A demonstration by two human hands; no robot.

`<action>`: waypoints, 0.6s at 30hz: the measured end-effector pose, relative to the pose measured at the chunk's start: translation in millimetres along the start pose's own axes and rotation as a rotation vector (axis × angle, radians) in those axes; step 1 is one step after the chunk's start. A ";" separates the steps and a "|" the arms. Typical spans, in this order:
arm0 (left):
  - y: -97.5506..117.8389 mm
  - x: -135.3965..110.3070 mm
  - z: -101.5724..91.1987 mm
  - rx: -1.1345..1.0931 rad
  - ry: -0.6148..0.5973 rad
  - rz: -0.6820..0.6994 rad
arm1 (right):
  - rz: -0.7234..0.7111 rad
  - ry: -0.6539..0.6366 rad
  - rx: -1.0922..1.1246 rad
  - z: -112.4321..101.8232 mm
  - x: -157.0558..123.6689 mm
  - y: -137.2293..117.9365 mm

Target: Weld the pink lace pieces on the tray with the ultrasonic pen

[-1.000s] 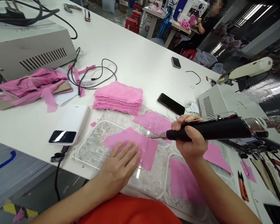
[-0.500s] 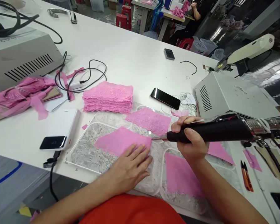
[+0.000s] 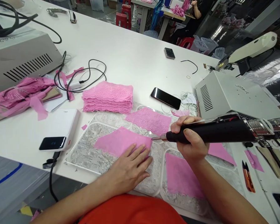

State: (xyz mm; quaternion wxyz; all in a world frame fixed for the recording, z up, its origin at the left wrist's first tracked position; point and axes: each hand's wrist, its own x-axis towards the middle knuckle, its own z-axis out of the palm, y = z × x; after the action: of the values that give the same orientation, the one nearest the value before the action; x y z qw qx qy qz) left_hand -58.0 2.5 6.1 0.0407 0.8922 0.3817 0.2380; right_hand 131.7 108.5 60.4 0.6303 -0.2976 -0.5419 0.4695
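My left hand (image 3: 130, 168) lies flat, fingers spread, on a pink fabric piece (image 3: 120, 140) that rests on a grey marbled board (image 3: 84, 149). My right hand (image 3: 191, 140) is wrapped round a thick black handheld tool (image 3: 219, 130) with a narrow metal tip. The tip meets the fabric's right corner, just beyond my left fingertips; whether it presses down I cannot tell. Behind this piece lies a pink lace piece (image 3: 151, 120). Another pink piece (image 3: 180, 174) lies below my right hand, and part of one more (image 3: 220, 152) shows beyond my wrist.
A stack of pink lace (image 3: 108, 96) stands behind the board. A black phone (image 3: 165, 98) lies to its right. Grey machine boxes (image 3: 23, 57) (image 3: 238, 93) flank the table. A white power bank (image 3: 60, 129), black cable (image 3: 91, 70) and orange snips (image 3: 248, 177) lie around. A person (image 3: 197, 15) sits beyond.
Both hands, the tool and the fabric stay in place. Only a very slight shift of the view shows.
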 end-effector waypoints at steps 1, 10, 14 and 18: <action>0.1 0.1 -0.1 0.000 0.000 0.000 | 0.001 -0.002 -0.003 0.0 -0.2 0.1; 0.7 -3.3 2.2 0.001 -0.028 -0.017 | -0.007 -0.030 0.003 -1.5 -0.8 -0.1; 0.6 -3.9 3.9 0.010 -0.020 -0.011 | -0.004 -0.042 -0.027 -1.3 -0.3 0.0; 0.1 -3.4 4.3 0.008 -0.029 -0.021 | 0.020 -0.028 -0.031 -1.1 0.5 0.1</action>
State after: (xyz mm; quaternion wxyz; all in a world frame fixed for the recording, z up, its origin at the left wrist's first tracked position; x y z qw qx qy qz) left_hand -58.0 0.5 1.1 0.0450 0.8917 0.3912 0.2231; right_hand 132.8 109.1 60.2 0.6132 -0.3062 -0.5548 0.4716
